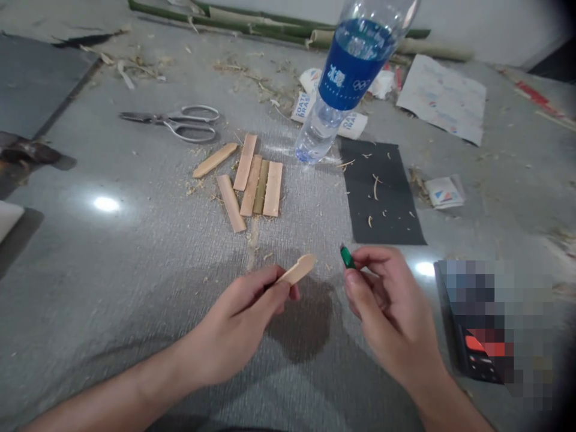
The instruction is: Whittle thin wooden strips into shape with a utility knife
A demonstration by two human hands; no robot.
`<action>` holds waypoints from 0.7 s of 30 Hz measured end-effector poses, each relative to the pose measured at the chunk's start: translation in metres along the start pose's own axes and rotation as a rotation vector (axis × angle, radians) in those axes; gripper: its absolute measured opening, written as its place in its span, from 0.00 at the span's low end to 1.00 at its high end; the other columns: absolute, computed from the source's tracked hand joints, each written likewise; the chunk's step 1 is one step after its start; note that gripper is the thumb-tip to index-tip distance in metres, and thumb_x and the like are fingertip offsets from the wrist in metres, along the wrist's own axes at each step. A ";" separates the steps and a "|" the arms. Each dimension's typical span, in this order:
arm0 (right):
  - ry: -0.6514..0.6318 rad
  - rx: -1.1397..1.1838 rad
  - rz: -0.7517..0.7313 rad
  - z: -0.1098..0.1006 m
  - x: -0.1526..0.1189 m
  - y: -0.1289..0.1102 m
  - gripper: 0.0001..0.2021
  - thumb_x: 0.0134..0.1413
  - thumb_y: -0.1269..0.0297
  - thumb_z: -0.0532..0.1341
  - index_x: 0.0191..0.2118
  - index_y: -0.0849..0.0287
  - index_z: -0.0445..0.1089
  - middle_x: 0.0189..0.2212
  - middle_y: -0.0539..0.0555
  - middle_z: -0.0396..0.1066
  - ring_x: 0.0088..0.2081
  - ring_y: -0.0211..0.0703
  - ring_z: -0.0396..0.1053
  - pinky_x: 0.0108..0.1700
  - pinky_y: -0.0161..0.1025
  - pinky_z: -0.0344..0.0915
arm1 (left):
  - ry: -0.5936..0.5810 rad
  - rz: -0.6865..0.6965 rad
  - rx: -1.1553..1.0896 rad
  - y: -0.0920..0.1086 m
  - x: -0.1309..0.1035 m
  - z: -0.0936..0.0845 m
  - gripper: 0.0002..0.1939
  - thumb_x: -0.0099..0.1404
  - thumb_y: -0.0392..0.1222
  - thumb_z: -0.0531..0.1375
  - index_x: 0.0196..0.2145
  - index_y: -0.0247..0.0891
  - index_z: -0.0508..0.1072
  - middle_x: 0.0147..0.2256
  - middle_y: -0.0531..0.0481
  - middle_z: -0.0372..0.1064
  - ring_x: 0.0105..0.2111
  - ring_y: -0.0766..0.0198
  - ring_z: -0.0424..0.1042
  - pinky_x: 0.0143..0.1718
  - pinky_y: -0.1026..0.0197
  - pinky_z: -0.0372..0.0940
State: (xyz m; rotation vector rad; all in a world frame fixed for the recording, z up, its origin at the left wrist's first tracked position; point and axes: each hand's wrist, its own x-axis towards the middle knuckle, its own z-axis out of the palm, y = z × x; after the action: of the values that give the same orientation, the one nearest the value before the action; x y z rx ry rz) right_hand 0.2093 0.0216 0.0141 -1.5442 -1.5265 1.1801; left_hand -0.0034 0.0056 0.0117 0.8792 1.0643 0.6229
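Observation:
My left hand [252, 309] is closed around a pale bamboo strip [300, 270], with its rounded, notched end sticking out to the right. Between the thumb and fingers of my right hand [382, 300] is a small green tool [346, 257] with a dark tip. A gap separates the tool from the strip. Most of the tool is hidden in the palm, so its exact kind does not show. Beyond my hands lie several flat bamboo pieces [272, 189], one of them cut to a shaped end [215, 161].
Metal scissors [191, 123] lie behind the bamboo pieces. A water bottle [351, 66] stands at the back, near a dark sandpaper sheet [382, 192] strewn with shavings. Long bamboo stalks [252, 25] line the wall. A partly blurred phone-like device [477, 342] rests at right.

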 end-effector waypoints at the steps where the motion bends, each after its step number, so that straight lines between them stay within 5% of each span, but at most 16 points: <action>1: 0.004 -0.002 0.002 -0.001 0.000 0.000 0.09 0.64 0.61 0.59 0.48 0.49 0.61 0.34 0.51 0.63 0.27 0.38 0.62 0.21 0.36 0.54 | -0.009 -0.015 0.005 0.002 0.000 0.000 0.16 0.75 0.50 0.49 0.36 0.40 0.70 0.25 0.57 0.51 0.25 0.69 0.51 0.24 0.64 0.48; 6: 0.004 0.045 0.039 -0.003 0.002 -0.002 0.09 0.64 0.60 0.60 0.47 0.50 0.64 0.31 0.49 0.62 0.24 0.35 0.57 0.20 0.36 0.51 | -0.043 -0.059 0.032 0.005 0.000 0.000 0.19 0.74 0.53 0.48 0.34 0.40 0.70 0.24 0.57 0.52 0.24 0.69 0.51 0.23 0.64 0.48; 11: -0.136 0.105 0.126 -0.002 0.000 -0.001 0.12 0.69 0.55 0.53 0.50 0.52 0.67 0.29 0.48 0.63 0.23 0.33 0.54 0.21 0.35 0.50 | -0.059 -0.065 0.095 0.001 -0.001 0.000 0.20 0.74 0.55 0.47 0.34 0.41 0.69 0.26 0.57 0.53 0.26 0.68 0.53 0.26 0.63 0.50; 17: -0.181 -0.273 -0.021 -0.007 -0.001 -0.006 0.12 0.70 0.58 0.52 0.54 0.50 0.66 0.23 0.44 0.59 0.22 0.34 0.57 0.25 0.34 0.56 | -0.014 0.024 0.307 0.001 0.000 -0.001 0.17 0.76 0.51 0.46 0.35 0.41 0.67 0.25 0.58 0.58 0.24 0.69 0.57 0.26 0.63 0.52; 21: -0.278 -0.375 -0.099 -0.008 0.001 -0.012 0.07 0.69 0.61 0.53 0.43 0.52 0.67 0.19 0.43 0.58 0.19 0.33 0.56 0.24 0.34 0.54 | 0.048 0.078 0.412 0.003 0.000 -0.002 0.13 0.76 0.45 0.48 0.35 0.41 0.67 0.25 0.58 0.59 0.23 0.70 0.58 0.25 0.63 0.52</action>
State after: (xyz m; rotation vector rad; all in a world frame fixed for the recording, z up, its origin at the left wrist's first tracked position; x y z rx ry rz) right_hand 0.2114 0.0250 0.0277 -1.5605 -2.0808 1.1334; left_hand -0.0056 0.0081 0.0138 1.2728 1.2294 0.4974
